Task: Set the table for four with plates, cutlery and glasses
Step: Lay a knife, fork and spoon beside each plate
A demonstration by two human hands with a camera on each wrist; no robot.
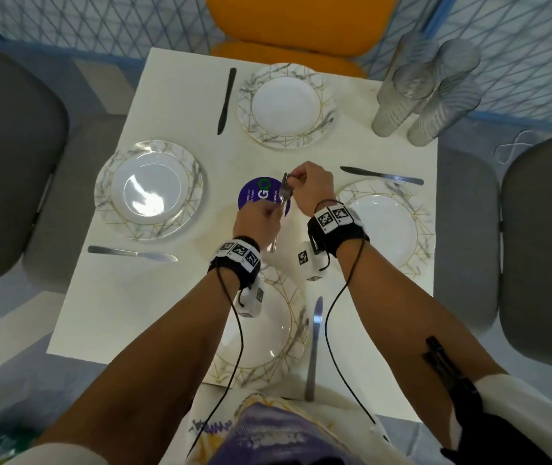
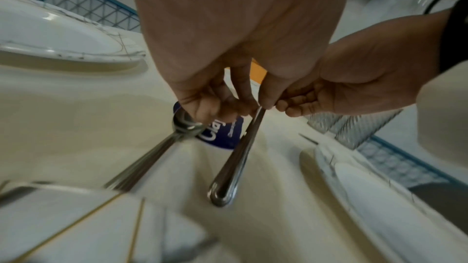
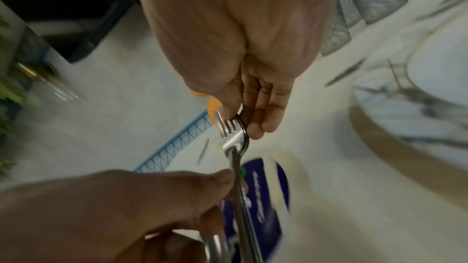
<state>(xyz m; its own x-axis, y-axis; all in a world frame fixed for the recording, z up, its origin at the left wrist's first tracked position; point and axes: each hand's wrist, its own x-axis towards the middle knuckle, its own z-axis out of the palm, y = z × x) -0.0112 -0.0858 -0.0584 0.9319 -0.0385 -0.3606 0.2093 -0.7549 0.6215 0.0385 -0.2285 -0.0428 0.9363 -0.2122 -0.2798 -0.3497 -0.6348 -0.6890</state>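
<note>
Four marbled plates (image 1: 149,191) and four knives (image 1: 132,253) ring the white table (image 1: 167,95); at centre, the left hand (image 1: 256,221) grips a bundle of cutlery (image 2: 149,161) while the right hand (image 1: 311,186) pinches one fork (image 3: 234,137) by its tines; four glasses (image 1: 425,88) cluster at the far right corner.

I count four plates on the table: one far (image 1: 287,105), one left (image 1: 149,189), one right (image 1: 387,226), one nearest me (image 1: 268,330). Four knives: (image 1: 227,100), (image 1: 382,175), (image 1: 132,253), (image 1: 315,347). Four glasses (image 1: 425,88) stand clustered. Three chairs: one orange (image 1: 301,21), two grey (image 1: 9,162), (image 1: 543,236). How many forks (image 3: 234,139) I hold, I can't tell.
</note>
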